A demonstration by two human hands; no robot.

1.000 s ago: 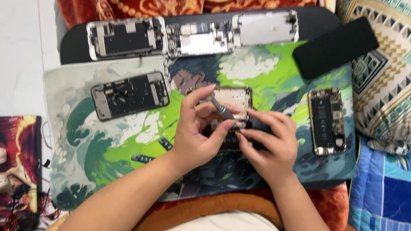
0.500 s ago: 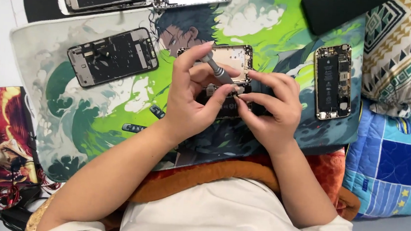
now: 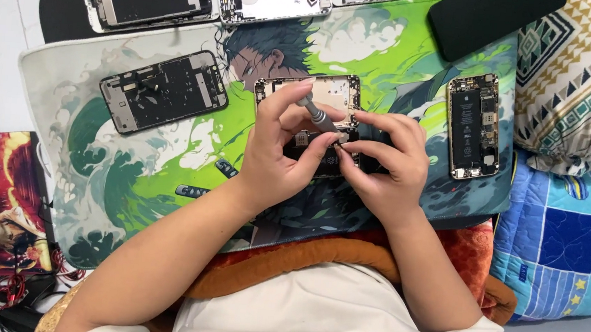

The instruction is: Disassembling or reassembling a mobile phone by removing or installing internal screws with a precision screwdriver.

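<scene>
Head view, hands [image 3: 338, 152], screwdriver [image 3: 317, 115], opened phone [image 3: 321, 95]

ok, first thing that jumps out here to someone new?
Both hands at centre: the left hand grips a grey screwdriver over an opened phone, with the right hand steadying it. Beneath lies a vivid green illustrated mat, with another opened phone at its right edge.

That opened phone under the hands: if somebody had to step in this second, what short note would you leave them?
Left hand grips a small grey screwdriver, tip down into the opened phone.
Right hand pinches the phone's lower part, steadying it on the printed mat.
Done: phone is open, insides bare.
Left: screw work in hand; which screws are out cannot be told.
Nearby: another opened phone to the left, one with battery showing to the right.
</scene>
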